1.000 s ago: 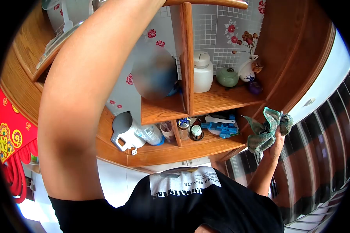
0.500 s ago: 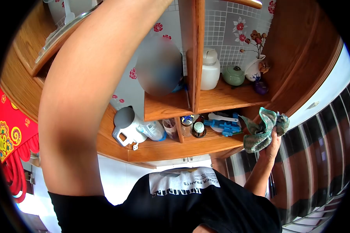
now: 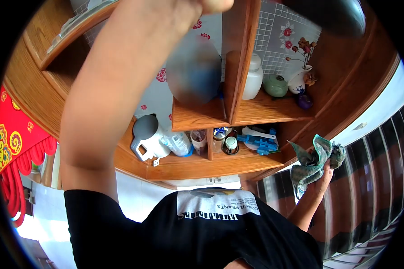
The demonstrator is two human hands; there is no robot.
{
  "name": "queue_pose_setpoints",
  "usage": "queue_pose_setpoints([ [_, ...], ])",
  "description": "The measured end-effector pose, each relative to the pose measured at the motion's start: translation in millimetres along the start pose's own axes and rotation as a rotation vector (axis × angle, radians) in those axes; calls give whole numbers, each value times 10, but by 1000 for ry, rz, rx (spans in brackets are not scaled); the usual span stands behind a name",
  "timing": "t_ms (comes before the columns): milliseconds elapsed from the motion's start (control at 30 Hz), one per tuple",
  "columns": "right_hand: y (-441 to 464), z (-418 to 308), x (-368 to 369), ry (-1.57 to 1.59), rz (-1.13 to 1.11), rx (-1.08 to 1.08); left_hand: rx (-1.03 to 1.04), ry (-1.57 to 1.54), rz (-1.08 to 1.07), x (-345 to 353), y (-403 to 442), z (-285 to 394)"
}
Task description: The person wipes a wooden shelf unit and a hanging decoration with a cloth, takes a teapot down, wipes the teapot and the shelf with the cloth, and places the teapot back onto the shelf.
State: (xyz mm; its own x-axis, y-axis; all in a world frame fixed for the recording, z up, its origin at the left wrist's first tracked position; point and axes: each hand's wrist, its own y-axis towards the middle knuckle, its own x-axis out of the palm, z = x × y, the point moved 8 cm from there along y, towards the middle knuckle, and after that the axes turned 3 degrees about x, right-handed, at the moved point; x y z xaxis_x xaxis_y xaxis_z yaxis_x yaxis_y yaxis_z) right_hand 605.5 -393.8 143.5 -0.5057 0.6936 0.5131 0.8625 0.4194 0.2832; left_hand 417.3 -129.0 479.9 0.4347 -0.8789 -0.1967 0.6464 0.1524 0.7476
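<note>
My right hand (image 3: 326, 175) is raised at the right and grips a crumpled grey-green cloth (image 3: 310, 168), whose corners hang loose. My left arm stretches up across the left side of the view. Only a small part of my left hand (image 3: 216, 4) shows at the top edge, close to the upright wooden partition (image 3: 242, 67). Its fingers are out of frame, and whether it holds anything is hidden. Right of it, a dark glossy rounded object (image 3: 332, 15) juts in from the top, cut off by the frame.
On the wooden shelves stand a white jar (image 3: 253, 78), a green lidded pot (image 3: 275, 85), a white vase (image 3: 298, 80) with dried flowers and a purple ornament (image 3: 305, 101). Lower sit a white-grey kettle (image 3: 150, 136), a plastic bottle (image 3: 177, 143) and a blue toy (image 3: 260, 143).
My left forearm has shifted, and part of the hand now shows at the top. The dark glossy object has entered at the upper right. The cloth in my right hand sits slightly lower and further right.
</note>
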Motion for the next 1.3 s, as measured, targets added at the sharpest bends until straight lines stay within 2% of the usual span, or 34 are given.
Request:
queue_pose_setpoints([
  [67,17,46,41,-3,-6,20,-100,-107,-107,50,-304,45],
  [100,5,70,99,-17,-111,58,-139,-114,-84,43,-449,-24],
  [167,-63,57,451,27,-138,55,-216,-131,-36,26,-744,-168],
  [233,-144,216,561,37,-188,121,-197,-23,30,-206,-1181,-358],
  [267,-167,295,622,7,-223,160,-205,-71,44,-260,-1360,-417],
  [333,-178,461,736,63,-239,170,-320,3,114,-476,-1762,-655],
  [433,-277,700,1001,7,-368,376,-346,42,264,-696,-2289,-900],
  [467,-309,775,1125,19,-394,414,-426,57,297,-790,-2488,-1041],
  [533,-394,942,1307,-3,-448,555,-386,132,327,-886,-2729,-1219],
  [600,-439,1096,1503,-55,-559,605,-380,275,347,-1000,-2962,-1450],
  [733,-356,1091,2030,-243,-736,383,-407,276,438,-1071,-3224,-1791],
  [800,-261,1024,2271,-227,-705,330,-401,250,456,-1106,-3294,-1913],
  [867,-131,914,2422,-307,-659,189,-390,226,471,-1129,-3316,-1965],
  [933,-12,822,2544,-251,-646,79,-411,169,465,-1125,-3316,-2010],
  [1000,130,762,2610,-369,-589,-20,-417,138,456,-1142,-3307,-2039],
  [1200,262,773,3234,-755,-604,-423,-445,-23,493,-1178,-3312,-2142],
  [1300,314,1070,3534,-846,-724,-464,-487,29,498,-1204,-3358,-2195],
])
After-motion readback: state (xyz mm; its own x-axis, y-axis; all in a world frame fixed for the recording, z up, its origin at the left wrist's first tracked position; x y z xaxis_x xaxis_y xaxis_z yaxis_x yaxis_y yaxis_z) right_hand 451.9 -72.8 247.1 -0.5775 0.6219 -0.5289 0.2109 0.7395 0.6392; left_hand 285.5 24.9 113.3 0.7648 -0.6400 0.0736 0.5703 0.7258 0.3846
